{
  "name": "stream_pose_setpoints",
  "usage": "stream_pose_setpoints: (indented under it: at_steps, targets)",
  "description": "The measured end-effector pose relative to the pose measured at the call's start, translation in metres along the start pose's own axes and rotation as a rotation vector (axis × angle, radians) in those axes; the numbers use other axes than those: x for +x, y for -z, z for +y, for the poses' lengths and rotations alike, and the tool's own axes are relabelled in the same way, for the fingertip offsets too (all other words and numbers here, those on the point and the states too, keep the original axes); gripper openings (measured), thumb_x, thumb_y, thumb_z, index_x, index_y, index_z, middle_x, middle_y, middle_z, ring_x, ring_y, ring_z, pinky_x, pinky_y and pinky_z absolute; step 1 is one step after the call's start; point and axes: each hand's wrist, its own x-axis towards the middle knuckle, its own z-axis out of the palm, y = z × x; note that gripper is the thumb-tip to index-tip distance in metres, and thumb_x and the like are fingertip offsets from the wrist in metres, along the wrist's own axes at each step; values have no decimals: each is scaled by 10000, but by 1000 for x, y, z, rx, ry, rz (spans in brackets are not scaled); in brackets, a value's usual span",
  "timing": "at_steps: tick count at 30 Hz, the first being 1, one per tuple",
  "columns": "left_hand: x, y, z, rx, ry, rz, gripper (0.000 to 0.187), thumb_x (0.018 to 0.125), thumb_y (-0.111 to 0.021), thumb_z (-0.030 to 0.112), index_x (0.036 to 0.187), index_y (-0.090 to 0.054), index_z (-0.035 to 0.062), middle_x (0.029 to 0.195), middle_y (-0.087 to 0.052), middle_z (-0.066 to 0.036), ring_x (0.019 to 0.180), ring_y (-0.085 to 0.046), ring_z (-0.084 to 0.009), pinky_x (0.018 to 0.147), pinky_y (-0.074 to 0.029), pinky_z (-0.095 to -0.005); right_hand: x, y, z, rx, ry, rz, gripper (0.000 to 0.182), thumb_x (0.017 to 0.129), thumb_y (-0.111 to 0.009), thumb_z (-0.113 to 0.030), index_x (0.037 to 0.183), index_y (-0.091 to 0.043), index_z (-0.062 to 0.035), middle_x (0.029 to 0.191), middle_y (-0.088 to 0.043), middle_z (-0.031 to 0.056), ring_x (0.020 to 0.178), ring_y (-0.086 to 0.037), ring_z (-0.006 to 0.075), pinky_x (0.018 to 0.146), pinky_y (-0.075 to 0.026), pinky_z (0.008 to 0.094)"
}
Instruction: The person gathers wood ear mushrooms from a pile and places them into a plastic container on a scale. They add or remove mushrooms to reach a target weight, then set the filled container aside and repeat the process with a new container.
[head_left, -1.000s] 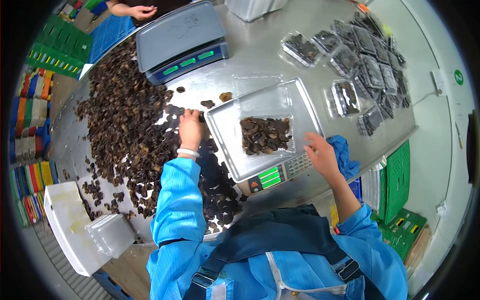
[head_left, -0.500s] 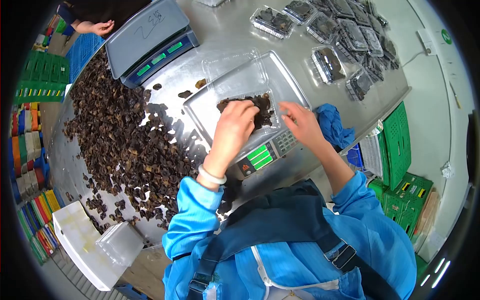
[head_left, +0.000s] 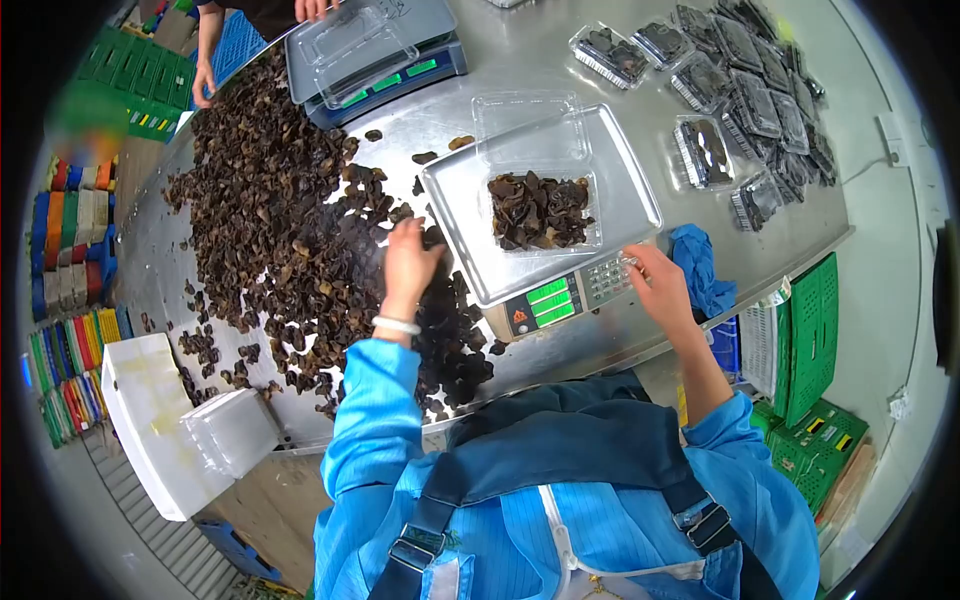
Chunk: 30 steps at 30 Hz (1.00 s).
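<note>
With the clock centred on the open container, a steel tabletop (head_left: 520, 60) carried everything. Its largest load was the pile of dark, curled pieces (head_left: 270, 200), spread from 8 to 10 o'clock. A blue-grey scale (head_left: 432, 22) stood at 10 o'clock; an empty-looking clear tray (head_left: 362, 45) now lay on its platter, which was bare half a second earlier. A heap of filled clear boxes (head_left: 755, 100) lay at 2 o'clock. The nearer scale's silver pan (head_left: 625, 190) held the open container (head_left: 528, 125), its dark fill in the half nearest the person, its lid folded back toward 12 o'clock.

The left hand (head_left: 408, 262) had gone from over the fill to the pile's edge at 8 o'clock. Its grip was spread, thumb well apart from the fingers; whether the fingertips touched a piece could not be told. The right hand (head_left: 660, 285) had drawn back to 4 o'clock, near the pan's corner, its grip loosely curled around nothing visible; whether the tips met could not be told. With both hands off the container, handling seemed to have shifted to the loose pieces.

At 6 o'clock the green display (head_left: 549, 302) was lit, its digits unreadable. The orange logo (head_left: 519, 317) beside it gave no legible brand. Handwriting (head_left: 397, 10) on the farther platter showed only partly, too little to read.
</note>
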Motion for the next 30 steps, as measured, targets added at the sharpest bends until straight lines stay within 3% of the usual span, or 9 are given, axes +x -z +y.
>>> stream_pose_setpoints:
  at_steps: [4,9,15,17,20,23,26,27,30]
  targets:
    - [7,-36,-2,185,-163,48,363,708,-716,32,1067,-669,33,1047,-664,-164,1001,-596,-382,881,-518,-439,7,-1,-10,-16,75,-14,263,891,-655,-4,1152,-646,-31,1017,-678,144,820,-678,309,720,-546,376]
    - [6,-15,-20,-87,70,98,249,702,-750,-2,947,-717,28,958,-712,-169,939,-677,-370,861,-541,-410,10,7,-14,-47,94,0,230,893,-644,-24,1123,-655,-35,981,-685,136,851,-677,324,746,-538,396]
    - [8,63,87,-383,-2,298,179,833,-735,-34,1003,-699,6,943,-718,-68,815,-672,-124,731,-552,-299,8,-8,-6,-60,118,-7,193,908,-633,-61,1098,-663,-46,969,-681,132,893,-662,343,777,-528,422]
    - [11,66,141,-447,-263,276,229,807,-755,-40,1020,-692,13,960,-700,-93,833,-687,-193,760,-548,-310,13,-12,-9,-65,150,21,191,907,-634,-69,1094,-666,-53,971,-681,130,899,-659,344,783,-528,426]
    - [18,28,176,-351,-554,93,292,776,-774,5,1052,-684,35,1120,-668,-119,1053,-622,-303,901,-525,-382,23,-11,-15,-68,177,43,192,902,-638,-76,1091,-668,-59,974,-682,126,900,-657,343,789,-529,429]
    - [21,17,187,-279,-600,-25,400,724,-815,31,1102,-685,32,1191,-659,-125,1139,-582,-333,958,-507,-425,24,-3,-13,-87,170,74,189,897,-642,-77,1083,-669,-60,973,-683,122,891,-657,342,782,-530,430]
    - [22,39,181,-360,-546,49,459,731,-850,102,1163,-697,68,1327,-603,-138,1163,-576,-322,946,-518,-386,11,5,-5,-70,104,102,179,896,-645,-77,1072,-672,-60,964,-682,119,876,-657,342,762,-530,432]
    - [20,51,178,-498,-351,11,416,762,-858,121,1147,-709,69,1339,-610,-121,1185,-573,-290,905,-542,-374,7,8,-1,-55,80,109,176,896,-645,-78,1068,-673,-61,960,-681,118,870,-657,342,754,-530,434]
    - [43,48,127,-616,-182,219,267,859,-777,36,1115,-698,34,1205,-687,-89,924,-659,-152,746,-564,-262,-5,5,12,-59,51,120,168,888,-665,-51,1055,-676,-48,912,-667,122,835,-659,329,724,-530,401]
